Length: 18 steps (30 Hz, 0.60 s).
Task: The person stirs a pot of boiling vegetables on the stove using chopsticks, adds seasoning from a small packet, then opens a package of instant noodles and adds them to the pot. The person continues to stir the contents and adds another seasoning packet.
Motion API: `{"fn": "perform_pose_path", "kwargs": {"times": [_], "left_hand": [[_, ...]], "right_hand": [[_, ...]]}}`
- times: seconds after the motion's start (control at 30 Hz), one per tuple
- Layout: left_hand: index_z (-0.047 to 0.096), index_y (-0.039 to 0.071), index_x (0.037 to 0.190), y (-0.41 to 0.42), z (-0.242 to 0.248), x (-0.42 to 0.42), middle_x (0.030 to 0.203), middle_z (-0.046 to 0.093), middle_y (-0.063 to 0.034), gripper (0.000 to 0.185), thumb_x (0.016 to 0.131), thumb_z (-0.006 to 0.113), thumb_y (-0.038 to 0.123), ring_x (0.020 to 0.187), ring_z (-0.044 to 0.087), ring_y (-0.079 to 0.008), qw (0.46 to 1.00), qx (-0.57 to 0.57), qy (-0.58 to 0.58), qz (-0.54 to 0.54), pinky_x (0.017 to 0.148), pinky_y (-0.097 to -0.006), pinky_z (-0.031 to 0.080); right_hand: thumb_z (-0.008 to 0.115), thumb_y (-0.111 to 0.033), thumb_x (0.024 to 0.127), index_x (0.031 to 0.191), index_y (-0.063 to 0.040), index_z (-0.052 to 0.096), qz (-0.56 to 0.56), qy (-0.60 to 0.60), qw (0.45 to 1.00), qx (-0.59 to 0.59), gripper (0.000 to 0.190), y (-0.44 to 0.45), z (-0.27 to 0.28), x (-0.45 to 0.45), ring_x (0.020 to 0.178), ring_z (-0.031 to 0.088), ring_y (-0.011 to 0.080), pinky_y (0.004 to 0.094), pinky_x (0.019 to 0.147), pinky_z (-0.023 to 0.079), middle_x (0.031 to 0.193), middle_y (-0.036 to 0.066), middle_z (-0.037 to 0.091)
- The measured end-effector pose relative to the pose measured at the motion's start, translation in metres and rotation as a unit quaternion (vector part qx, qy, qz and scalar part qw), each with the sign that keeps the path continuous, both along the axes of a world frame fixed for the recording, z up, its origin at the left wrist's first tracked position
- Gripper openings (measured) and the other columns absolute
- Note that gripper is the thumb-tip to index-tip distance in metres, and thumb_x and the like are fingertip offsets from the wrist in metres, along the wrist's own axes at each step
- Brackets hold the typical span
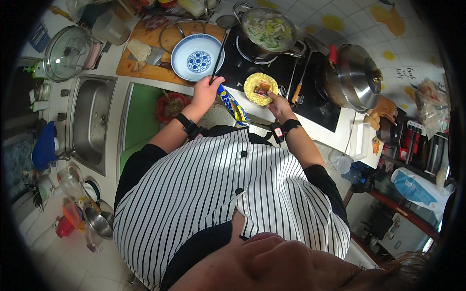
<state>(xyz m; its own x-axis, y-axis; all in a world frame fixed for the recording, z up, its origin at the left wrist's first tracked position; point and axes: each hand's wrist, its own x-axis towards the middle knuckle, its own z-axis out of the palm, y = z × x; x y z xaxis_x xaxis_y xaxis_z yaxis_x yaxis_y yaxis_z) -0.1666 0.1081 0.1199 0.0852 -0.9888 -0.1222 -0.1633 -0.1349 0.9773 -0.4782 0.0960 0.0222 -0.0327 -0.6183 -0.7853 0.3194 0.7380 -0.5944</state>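
Note:
My left hand [208, 91] grips dark chopsticks [218, 60] and a blue and yellow plastic food wrapper [233, 106] that hangs beside it. In my right hand [279, 106] is a round cake of dried instant noodles [251, 88], with a small brown and red sachet [262, 88] on its face. Behind my left hand stands a blue-and-white bowl [181, 58] with nothing in it. A steel pot [247, 18] with leafy greens and pale food in liquid [268, 31] sits on the black cooktop [233, 69].
A lidded steel pot [355, 78] stands at the right of the cooktop. A spatula with a wooden handle [296, 92] lies between the pots. A cleaver [156, 56] rests on the wooden board [125, 67]. The sink [89, 120] is at the left.

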Motion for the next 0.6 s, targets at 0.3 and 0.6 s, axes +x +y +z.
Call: {"fn": "perform_pose_path", "kwargs": {"times": [0.3,0.6], "left_hand": [[0.069,0.0,0.09,0.014,0.0,0.018,0.073,0.066,-0.0033,0.024,0.089,0.065,0.023,0.063,0.055,-0.0089,0.997,0.034,0.029,0.071,0.062,-0.0254,0.046],[0.068,0.002,0.095,0.013,-0.02,0.019,0.084,0.068,-0.002,0.023,0.092,0.061,0.024,0.07,0.057,-0.0063,0.991,0.07,0.063,0.094,0.062,-0.0219,0.047]], "right_hand": [[0.068,-0.034,0.085,0.105,0.004,0.058,0.318,0.447,0.835,-0.045,0.044,-0.017,0.046,0.029,0.069,0.067,0.023,0.032,0.063,0.057,0.09,0.016,0.066],[0.077,-0.027,0.067,0.114,-0.01,0.059,0.424,0.598,0.577,-0.36,0.053,-0.028,0.064,0.065,0.108,0.052,0.03,0.0422,0.088,0.046,0.111,0.01,0.057]]}}
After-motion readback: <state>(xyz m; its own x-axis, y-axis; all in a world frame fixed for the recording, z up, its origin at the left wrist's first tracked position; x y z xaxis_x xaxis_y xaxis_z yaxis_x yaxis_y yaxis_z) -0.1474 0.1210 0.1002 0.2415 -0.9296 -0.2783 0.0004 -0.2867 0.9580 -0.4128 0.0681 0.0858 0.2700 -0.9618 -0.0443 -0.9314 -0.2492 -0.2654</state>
